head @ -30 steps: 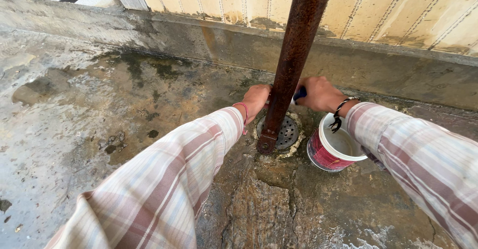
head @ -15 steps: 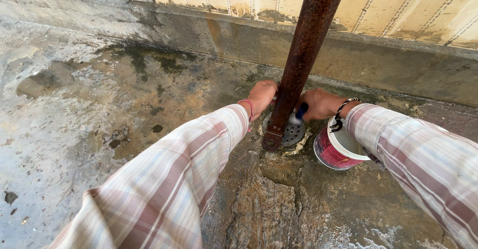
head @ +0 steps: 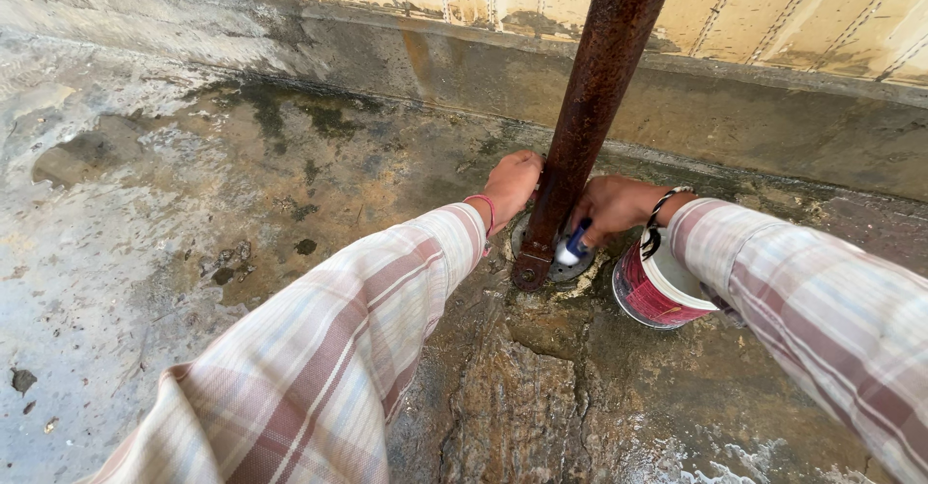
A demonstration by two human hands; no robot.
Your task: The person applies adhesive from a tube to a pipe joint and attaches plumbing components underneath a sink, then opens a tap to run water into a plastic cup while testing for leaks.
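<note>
A rusty brown pipe [head: 592, 107] rises at a slant from a round metal floor drain [head: 568, 264]. My left hand [head: 510, 184] rests against the pipe's left side, just above the drain. My right hand [head: 611, 207] is on the pipe's right side, closed on a small tool with a blue handle and a silvery tip [head: 572, 246] that touches the drain. Both arms wear plaid sleeves. A bracelet is on my right wrist.
A red and white bucket [head: 657, 289] stands on the stained, cracked concrete floor [head: 242, 233], right of the drain and under my right wrist. A low concrete kerb [head: 773, 117] and a pale panelled wall [head: 793, 20] run along the back.
The camera has moved nearer and lower. My right hand has dropped a little, bringing the blue-handled tool down to the drain. My left hand stays by the pipe.
</note>
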